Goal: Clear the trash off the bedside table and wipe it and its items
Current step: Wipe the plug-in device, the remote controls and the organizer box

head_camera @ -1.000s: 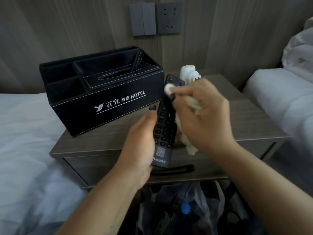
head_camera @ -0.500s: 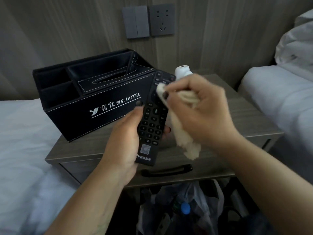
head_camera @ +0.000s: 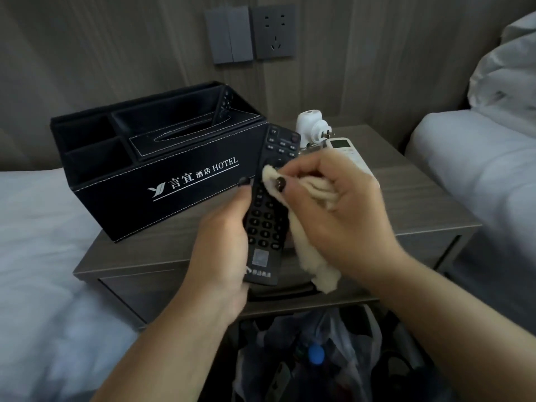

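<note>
My left hand (head_camera: 223, 253) grips a black TV remote (head_camera: 268, 216) by its lower half, holding it above the front of the wooden bedside table (head_camera: 417, 204). My right hand (head_camera: 342, 210) pinches a cream cloth (head_camera: 310, 250) and presses a corner of it on the remote's middle, near the round navigation pad. The rest of the cloth hangs down under my right palm. A black hotel organizer box (head_camera: 162, 169) with a tissue slot stands on the table's left side.
A white air-conditioner remote (head_camera: 345, 149) and a white plug-in device (head_camera: 311, 126) lie at the table's back, behind my right hand. A bin bag (head_camera: 319, 355) with trash sits below the drawer. White beds flank the table. Switches and a socket (head_camera: 274, 33) are on the wall.
My right hand has slid the cloth down the remote from its top end toward the middle, uncovering the top buttons. The white remote behind has come into sight.
</note>
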`<state>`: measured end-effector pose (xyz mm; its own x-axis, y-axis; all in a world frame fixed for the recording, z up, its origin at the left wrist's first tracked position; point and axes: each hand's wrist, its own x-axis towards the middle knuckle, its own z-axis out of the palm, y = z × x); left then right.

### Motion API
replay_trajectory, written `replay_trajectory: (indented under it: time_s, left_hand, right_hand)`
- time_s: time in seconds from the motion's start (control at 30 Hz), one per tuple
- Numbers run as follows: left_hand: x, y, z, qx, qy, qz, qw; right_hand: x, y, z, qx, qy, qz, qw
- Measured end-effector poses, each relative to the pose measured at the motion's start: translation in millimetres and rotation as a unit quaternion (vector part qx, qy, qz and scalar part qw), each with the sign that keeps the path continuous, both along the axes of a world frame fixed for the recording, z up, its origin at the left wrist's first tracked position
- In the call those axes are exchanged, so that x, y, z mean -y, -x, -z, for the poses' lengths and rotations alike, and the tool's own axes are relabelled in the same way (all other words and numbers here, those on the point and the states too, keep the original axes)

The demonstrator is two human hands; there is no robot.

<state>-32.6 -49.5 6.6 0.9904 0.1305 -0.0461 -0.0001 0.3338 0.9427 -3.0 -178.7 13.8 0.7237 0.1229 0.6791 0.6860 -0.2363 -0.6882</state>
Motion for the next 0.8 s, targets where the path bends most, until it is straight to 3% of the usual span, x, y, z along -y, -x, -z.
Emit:
replay_trajectory:
  time_s: [0.1, 0.2, 0.33, 0.43, 0.63, 0.8]
  left_hand:
    - [-5.8, -3.5, 1.5, -0.044, 0.021, -0.013, 0.999]
    - [-9.2, -5.2, 5.5, -0.041, 0.031, 0.01, 0.999]
    - [1.9, -6.4, 10.8, 0.005, -0.007, 0.035, 0.999]
    - [8.1, -6.0, 6.9, -0.008, 0.003, 0.028, 1.0]
    - [-6.3, -1.5, 2.0, -0.116, 0.099, -0.012, 0.988]
    - [-10.9, -3.0, 0.5, -0.077, 0.192, -0.018, 0.978]
  right_hand:
    - [-13.3, 11.7, 14.7, 0.014, 0.04, -0.027, 0.999]
    - [-8.5, 13.9, 11.4, -0.042, 0.06, -0.09, 0.993]
    - [12.3, -7.1, -6.6, -0.053, -0.04, 0.018, 0.998]
    - [5.2, -6.4, -2.6, -0.022, -0.038, 0.082, 0.996]
    - [-23.1, 28.3, 29.6, 0.007, 0.033, -0.053, 0.998]
    - [-14.2, 35.1, 28.8, -0.033, 0.04, -0.129, 0.99]
